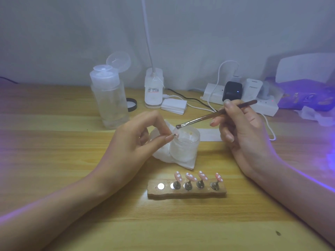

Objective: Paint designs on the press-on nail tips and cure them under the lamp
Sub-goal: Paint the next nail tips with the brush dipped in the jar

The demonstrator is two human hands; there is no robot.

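1. At the middle of the frame, the left hand (137,140) pinches a small dark piece (175,135) between thumb and fingertip. It is held just over the rim of a frosted jar (184,145). It is too small to tell for sure, but I judge it to be a nail stand lifted from the block so it can be turned under the bristles.
2. To the right of centre, the right hand (244,131) has a pen-like grip closed round a brush (215,114). The brush slants down and to the left, so its bristle end hangs above the jar mouth, near the pinched piece. That suits loading or dabbing.
3. The jar stands on a crumpled tissue (161,153), probably there to catch drips and wipe the bristles.
4. Lower centre, a wooden block (186,193) lies on the worktop (72,160). Four pink nail tips (190,177) with white dots stand on it on metal pegs, tilted up towards the person so the painted faces show.
5. A bare magnet (161,186) at the left end of the block suggests one stand is missing.
6. At the upper right, the curing lamp (304,69) glows violet, well apart from the block. Curing is likely the coming step.
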